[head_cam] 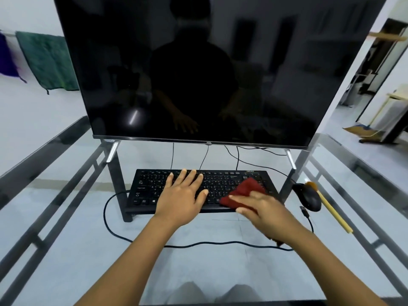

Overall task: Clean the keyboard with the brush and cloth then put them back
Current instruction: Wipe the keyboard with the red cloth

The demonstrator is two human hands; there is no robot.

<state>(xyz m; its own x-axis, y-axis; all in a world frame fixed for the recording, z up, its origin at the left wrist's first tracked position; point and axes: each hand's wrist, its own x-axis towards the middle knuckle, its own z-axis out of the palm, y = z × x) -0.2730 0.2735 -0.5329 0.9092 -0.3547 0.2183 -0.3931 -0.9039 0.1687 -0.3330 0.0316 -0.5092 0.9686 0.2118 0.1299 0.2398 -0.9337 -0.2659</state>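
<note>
Left hand [183, 193], grip wide and flat, steadies the keyboard [150, 186]; right hand [262, 208] rubs a red cloth [247, 188] over its 3 o'clock end, grip too blurred to tell.

Cool, even indoor light, rather dim; the dark screen [198, 74] mirrors the room, with a white glare streak toward its 8 o'clock; wide-angle distortion bows the glass table [55, 250] rails at 3 and 9 o'clock; the right hand [265, 208] is motion-blurred.
</note>
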